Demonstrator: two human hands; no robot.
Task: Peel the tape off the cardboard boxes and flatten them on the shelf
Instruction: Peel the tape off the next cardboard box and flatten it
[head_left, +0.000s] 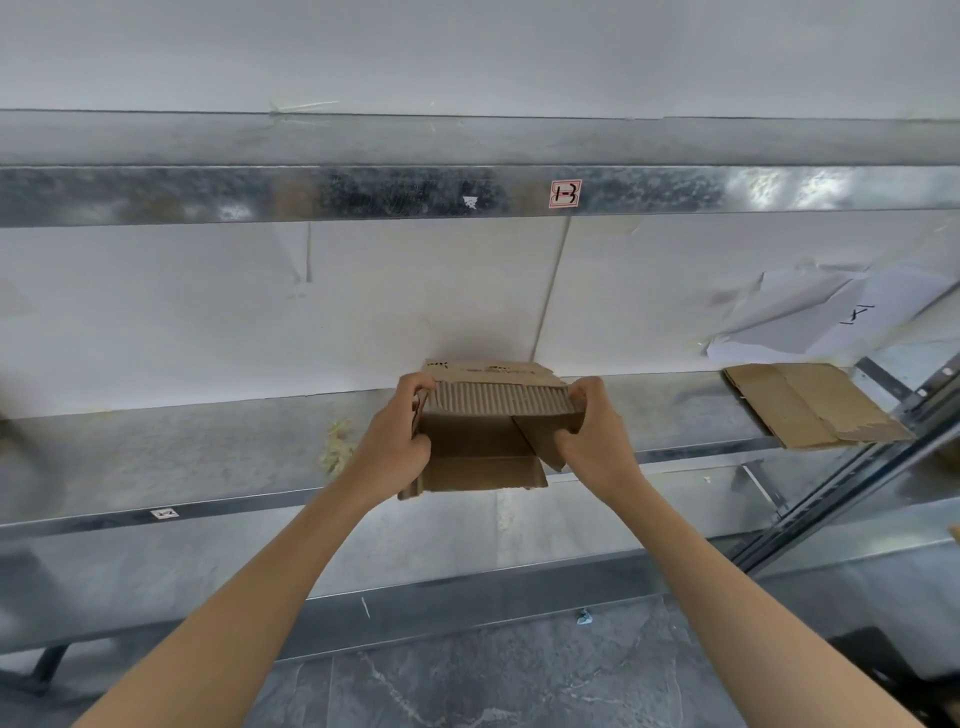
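Cardboard box, partly collapsed, is held at the middle of the shelf, its lower flap hanging past the front edge; whether it rests on the shelf cannot be told. Left hand has its grip clamped on the box's left side, fingers curled over the top edge. Right hand has its grip clamped on the right side, thumb on the front flap. Flattened box lies near the shelf's right end, well apart. Pale scraps lie just left of the left hand. Label marked "1-3" sits on the upper rail.
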